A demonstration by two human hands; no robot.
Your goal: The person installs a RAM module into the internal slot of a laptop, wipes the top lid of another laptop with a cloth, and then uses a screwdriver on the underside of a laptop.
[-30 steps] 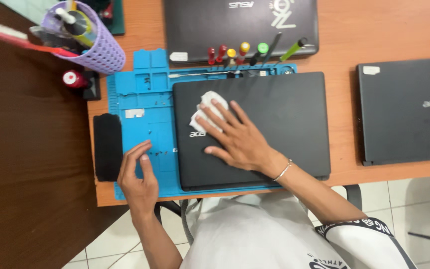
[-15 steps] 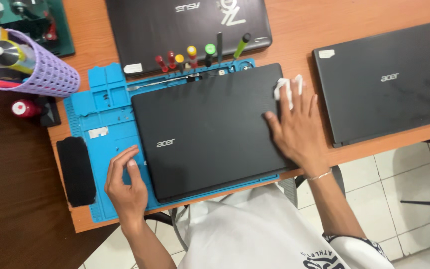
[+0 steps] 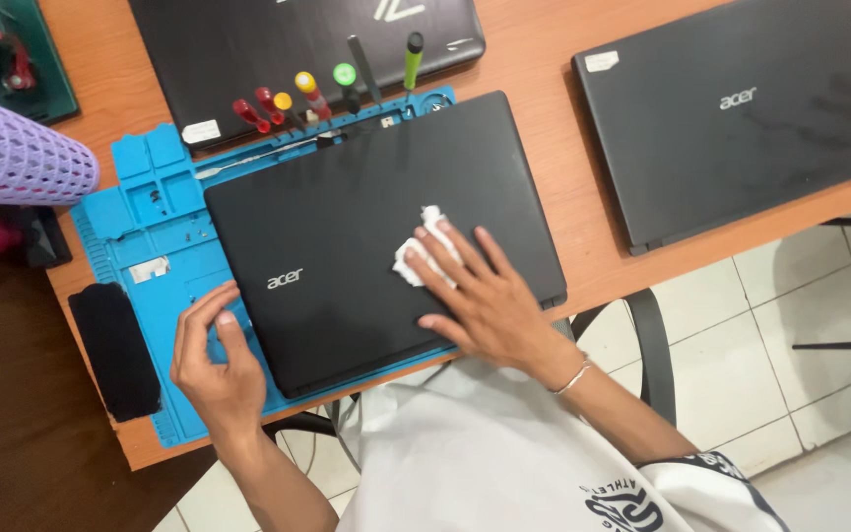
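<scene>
While the right hand (image 3: 485, 296) is pressing flat on the lid of a closed black laptop (image 3: 347, 227), its fingers are spreading wide over a crumpled white cloth (image 3: 421, 251), which is lying pinned between the fingertips and the lid near the lid's middle. That laptop is resting on a blue work mat (image 3: 150, 227), with its near edge reaching the front edge of the wooden tabletop (image 3: 544, 128). The left hand (image 3: 214, 365) is sitting at the laptop's near left corner, fingers loosely curled and holding nothing; the thumb and fingertips seem to be touching the laptop's edge, though the angle is making that hard to confirm. The two hands are working well apart, one at the corner and one near the middle of the lid.

Along the mat's far edge a row of screwdrivers (image 3: 317, 94) with red, yellow and green handles is lying partly against a second dark laptop (image 3: 297, 39) at the top of the view. A third closed black laptop (image 3: 731, 118) is lying to the right, apart from the mat. A flat black pad (image 3: 115, 350) is lying just left of the mat, and a lilac mesh basket (image 3: 17, 158) is standing at the far left.
</scene>
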